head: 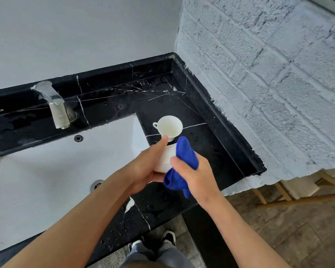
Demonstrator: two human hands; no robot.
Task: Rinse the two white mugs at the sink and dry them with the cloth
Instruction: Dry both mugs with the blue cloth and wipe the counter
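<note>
Nearest the camera, at 6 o'clock, two shoes [168,238] stand on the floor below the edge of the black marble counter [207,144]. Above them both forearms reach in toward the middle of the view. The left hand [145,167] grips a white mug [165,159] from its left side, fingers curled under it and the forefinger stretched along its top. The right hand [193,175] clutches a blue cloth [182,163], bunched against the right side of that same mug (the thumb presses the cloth onto the mug's wall), so the two hands meet over the counter, just right of the sink. The white sink [46,171] fills the 9 o'clock side, its drain [97,185] partly hidden by the left forearm. Just beyond the hands, toward 12 o'clock, the second white mug [168,126] stands upright on the counter, handle pointing left, apart from the cloth. Farther at 10 o'clock a steel tap [54,105] overhangs the basin. At 2 o'clock rises a painted brick wall [269,84].
</note>
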